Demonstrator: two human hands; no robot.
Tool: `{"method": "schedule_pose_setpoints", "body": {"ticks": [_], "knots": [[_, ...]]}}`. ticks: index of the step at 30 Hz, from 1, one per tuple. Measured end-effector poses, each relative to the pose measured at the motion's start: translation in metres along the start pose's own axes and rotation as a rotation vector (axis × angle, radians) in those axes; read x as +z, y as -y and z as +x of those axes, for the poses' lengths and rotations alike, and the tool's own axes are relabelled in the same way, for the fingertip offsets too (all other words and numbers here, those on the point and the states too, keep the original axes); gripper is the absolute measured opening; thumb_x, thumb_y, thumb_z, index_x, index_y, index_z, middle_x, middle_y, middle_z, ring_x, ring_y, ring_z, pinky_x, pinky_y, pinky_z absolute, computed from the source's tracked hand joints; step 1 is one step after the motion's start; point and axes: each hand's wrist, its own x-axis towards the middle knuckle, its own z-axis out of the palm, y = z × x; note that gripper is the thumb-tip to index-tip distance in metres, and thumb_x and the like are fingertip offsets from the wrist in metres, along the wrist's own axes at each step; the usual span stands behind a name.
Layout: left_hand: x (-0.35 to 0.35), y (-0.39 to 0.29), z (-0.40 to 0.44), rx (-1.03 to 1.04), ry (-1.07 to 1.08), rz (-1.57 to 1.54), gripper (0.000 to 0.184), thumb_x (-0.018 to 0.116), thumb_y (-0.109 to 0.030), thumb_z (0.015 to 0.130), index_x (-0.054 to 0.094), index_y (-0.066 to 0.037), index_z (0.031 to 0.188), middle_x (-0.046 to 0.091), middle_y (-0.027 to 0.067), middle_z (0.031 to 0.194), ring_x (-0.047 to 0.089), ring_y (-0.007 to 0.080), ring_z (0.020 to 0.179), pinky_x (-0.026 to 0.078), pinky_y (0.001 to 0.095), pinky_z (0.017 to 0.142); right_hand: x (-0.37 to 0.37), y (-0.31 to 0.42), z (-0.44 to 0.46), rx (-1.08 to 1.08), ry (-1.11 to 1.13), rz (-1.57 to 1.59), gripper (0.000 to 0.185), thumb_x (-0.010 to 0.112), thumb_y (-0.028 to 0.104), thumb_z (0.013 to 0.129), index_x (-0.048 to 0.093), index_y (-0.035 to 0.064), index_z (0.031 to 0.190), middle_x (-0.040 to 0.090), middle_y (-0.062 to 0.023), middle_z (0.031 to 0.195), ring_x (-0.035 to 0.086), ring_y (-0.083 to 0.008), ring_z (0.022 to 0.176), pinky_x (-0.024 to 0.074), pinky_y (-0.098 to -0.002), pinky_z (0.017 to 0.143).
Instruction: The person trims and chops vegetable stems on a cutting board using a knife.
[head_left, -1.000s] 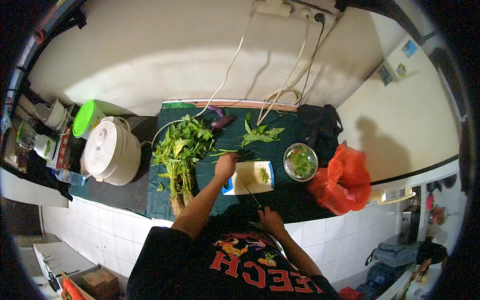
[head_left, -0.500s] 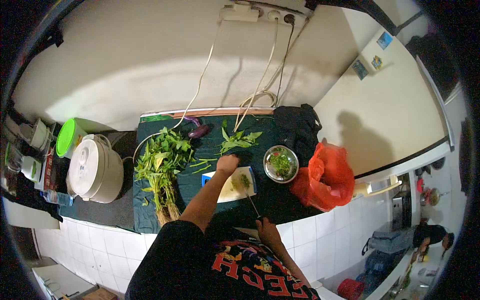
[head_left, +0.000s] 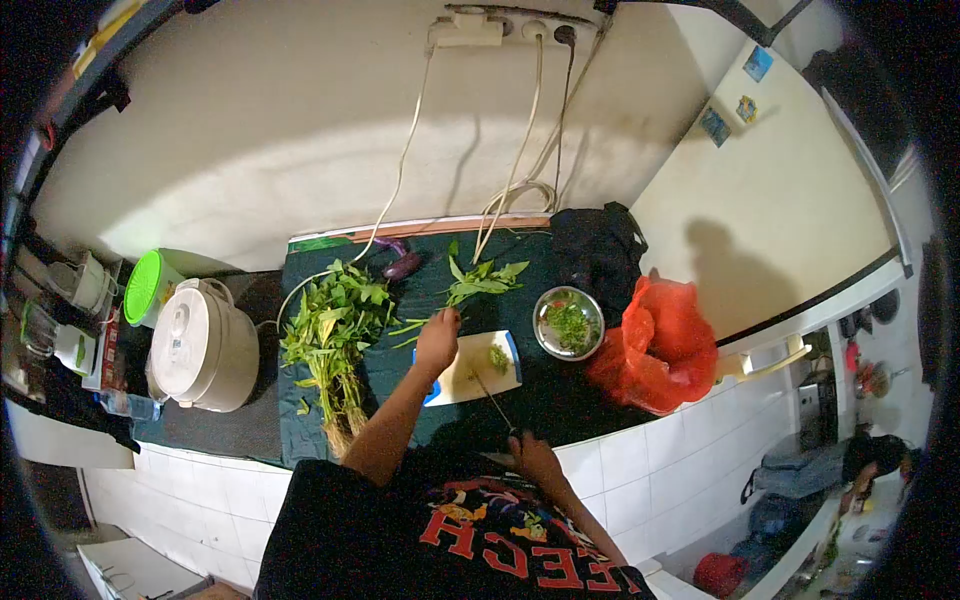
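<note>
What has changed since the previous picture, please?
The left hand has moved left along the board, towards the stalks; whether it grips them is unclear. The knife has shifted left, off the chopped greens. The right hand still holds it; bowl and bag stayed put.

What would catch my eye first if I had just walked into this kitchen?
Probably the bright red plastic bag at the right end of the dark green cloth. Next, the big leafy bunch of greens on the left, roots toward the person. Between them, the right hand holds a knife over a white cutting board.
</note>
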Motion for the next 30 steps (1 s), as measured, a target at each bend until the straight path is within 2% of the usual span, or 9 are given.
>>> {"method": "schedule_pose_setpoints", "body": {"ticks": [3, 5, 6, 12, 16, 22, 25, 28, 30], "knots": [[0.0, 0.014, -0.039, -0.125, 0.1, -0.245, 0.014, 0.052, -0.014, 0.092, 0.056, -0.005, 0.103, 0.063, 0.0216, 0.098, 0.061, 0.0427, 0.088, 0.049, 0.0498, 0.074, -0.009, 0.009, 0.001, -0.064, 0.086, -0.117, 0.053, 0.057, 0.052, 0.087, 0.054, 0.0073, 0.115, 0.057, -0.0243, 0.099, 0.063, -0.0428, 0.079, 0.0532, -0.0527, 0.073], [-0.002, 0.017, -0.062, -0.229, 0.178, -0.402, 0.014, 0.056, -0.014, 0.09, 0.063, -0.004, 0.098, 0.066, 0.0208, 0.097, 0.063, 0.0402, 0.088, 0.05, 0.0474, 0.074, -0.025, 0.023, -0.007, -0.116, -0.012, -0.099, 0.046, 0.05, 0.045, 0.093, 0.052, 0.002, 0.106, 0.06, -0.0277, 0.089, 0.063, -0.0462, 0.077, 0.0524, -0.0538, 0.069], [0.001, 0.019, -0.069, -0.168, 0.183, -0.396, 0.013, 0.059, -0.014, 0.088, 0.067, -0.005, 0.093, 0.067, 0.0196, 0.095, 0.064, 0.0382, 0.087, 0.051, 0.0456, 0.076, -0.029, 0.027, -0.01, -0.162, -0.114, -0.084, 0.043, 0.043, 0.039, 0.098, 0.051, -0.0033, 0.098, 0.063, -0.0311, 0.078, 0.063, -0.0496, 0.075, 0.0517, -0.0548, 0.065], [0.026, 0.003, -0.076, 0.006, 0.228, -0.258, 0.017, 0.054, -0.017, 0.09, 0.064, -0.007, 0.098, 0.063, 0.0182, 0.096, 0.063, 0.0371, 0.088, 0.051, 0.0458, 0.074, -0.007, 0.012, 0.006, -0.076, -0.265, -0.047, 0.045, 0.043, 0.04, 0.099, 0.051, -0.0042, 0.098, 0.063, -0.0299, 0.077, 0.063, -0.0483, 0.074, 0.0517, -0.0545, 0.065], [0.042, 0.01, -0.079, 0.106, 0.28, -0.088, 0.017, 0.051, -0.017, 0.089, 0.063, -0.009, 0.097, 0.06, 0.0152, 0.096, 0.062, 0.0348, 0.089, 0.052, 0.0452, 0.074, -0.002, 0.014, 0.02, 0.018, -0.202, -0.012, 0.044, 0.042, 0.039, 0.099, 0.052, -0.0042, 0.099, 0.063, -0.0296, 0.077, 0.064, -0.0478, 0.075, 0.0515, -0.0549, 0.067], [0.046, 0.024, -0.089, 0.23, 0.293, 0.025, 0.02, 0.052, -0.016, 0.086, 0.064, -0.011, 0.102, 0.059, 0.0111, 0.097, 0.06, 0.0313, 0.093, 0.052, 0.0412, 0.078, -0.03, 0.048, 0.002, -0.145, -0.089, -0.082, 0.045, 0.042, 0.039, 0.099, 0.052, -0.0039, 0.1, 0.064, -0.0305, 0.082, 0.064, -0.0477, 0.082, 0.051, -0.0564, 0.074], [0.039, 0.027, -0.093, 0.339, 0.269, 0.048, 0.026, 0.054, -0.015, 0.084, 0.065, -0.011, 0.108, 0.058, 0.0096, 0.1, 0.058, 0.0298, 0.095, 0.051, 0.0393, 0.082, -0.025, 0.048, 0.006, -0.203, -0.034, -0.163, 0.075, 0.072, 0.059, 0.072, 0.055, -0.0033, 0.111, 0.054, -0.0231, 0.1, 0.062, -0.0397, 0.082, 0.0534, -0.0462, 0.07], [0.033, 0.027, -0.096, 0.353, 0.246, 0.034, 0.033, 0.055, -0.012, 0.082, 0.065, -0.012, 0.113, 0.058, 0.0091, 0.103, 0.057, 0.0289, 0.098, 0.05, 0.0382, 0.085, -0.033, 0.062, 0.004, -0.179, -0.096, -0.076, 0.045, 0.041, 0.039, 0.099, 0.053, -0.0042, 0.102, 0.065, -0.0309, 0.086, 0.064, -0.0477, 0.084, 0.0513, -0.0564, 0.075], [0.034, 0.028, -0.099, 0.341, 0.232, 0.031, 0.036, 0.055, -0.01, 0.081, 0.064, -0.012, 0.116, 0.057, 0.0093, 0.106, 0.056, 0.0288, 0.1, 0.05, 0.038, 0.086, -0.029, 0.06, 0.008, -0.158, -0.076, -0.075, 0.045, 0.041, 0.038, 0.099, 0.052, -0.005, 0.104, 0.065, -0.0309, 0.087, 0.064, -0.0477, 0.084, 0.051, -0.0564, 0.076]]}}
